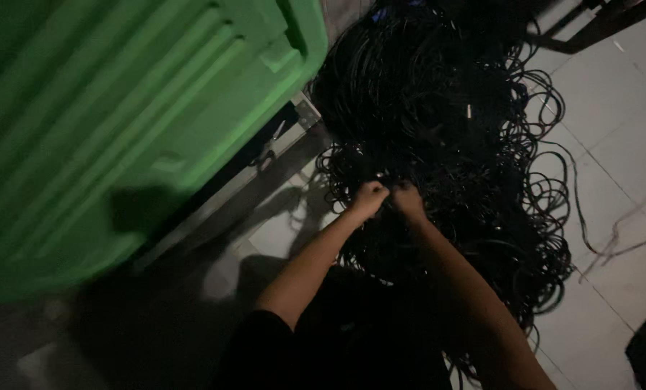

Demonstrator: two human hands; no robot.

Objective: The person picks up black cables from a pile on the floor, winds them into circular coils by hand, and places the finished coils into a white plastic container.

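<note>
Under both hands, black cable tangle

Two bare forearms in view, uncovered from elbow to wrist. Left hand and right hand both bare: no gloves, and no rings or watch can be made out in the dim light. A short black sleeve ends just above the left elbow. Dark garment at near edge, centre; details lost in shadow.
</note>
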